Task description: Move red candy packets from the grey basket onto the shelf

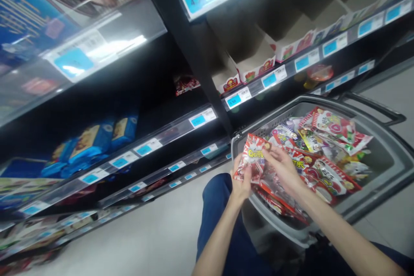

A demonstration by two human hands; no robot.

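A red and white candy bag (254, 155) with yellow lettering is held up at the near left rim of a grey shopping basket (371, 200). My left hand (241, 181) grips its lower left side, thumb across the front. At the bag's right edge, my right hand (283, 161) pinches it with closed fingers. Below and to the right, the basket holds several bags of sweets, among them a red and white one (333, 123) near the far end and another red one (333, 177) by its right side. My right forearm hides part of the contents.
Open display boxes (255, 67) line the shelf ahead, above a strip of blue and white price tags (237, 98). Blue packets (92, 142) lie on a lower shelf at left. A dark upright post (194, 43) divides the shelves. The basket's black handle (375, 105) rests at its far end.
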